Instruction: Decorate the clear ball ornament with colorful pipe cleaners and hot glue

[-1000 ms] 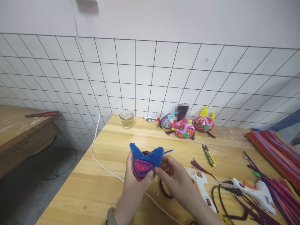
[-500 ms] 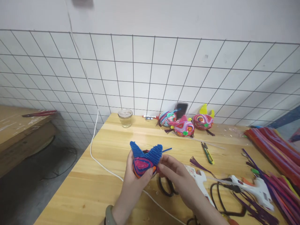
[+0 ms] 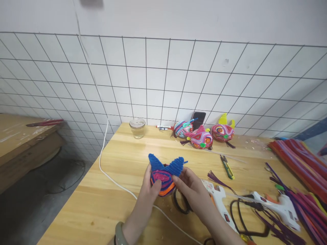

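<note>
Between my hands is a round pipe-cleaner animal figure (image 3: 162, 178), with two pointed blue ears or fins and pink, blue and orange coils. My left hand (image 3: 150, 190) grips its left side, thumb across the coiled front. On the right side, my right hand (image 3: 190, 185) has its thumb against the base of the blue point, its fingers partly hidden behind. A short blue stem (image 3: 186, 162) sticks out past the right point. Under my right hand lies a black-handled tool (image 3: 180, 202), partly covered.
Finished-looking figures (image 3: 201, 137) stand by the wall beside a phone (image 3: 199, 119). A glass of liquid (image 3: 138, 129) is at back left. On the right lie green snips (image 3: 227, 167), two glue guns (image 3: 281, 207) with cords, and pipe cleaners (image 3: 301, 163). A white cable (image 3: 116, 183) crosses the table.
Both hands have shifted the figure slightly right, its front turning more toward me. My left thumb has moved up onto the coils, and my right thumb now presses on the front.
</note>
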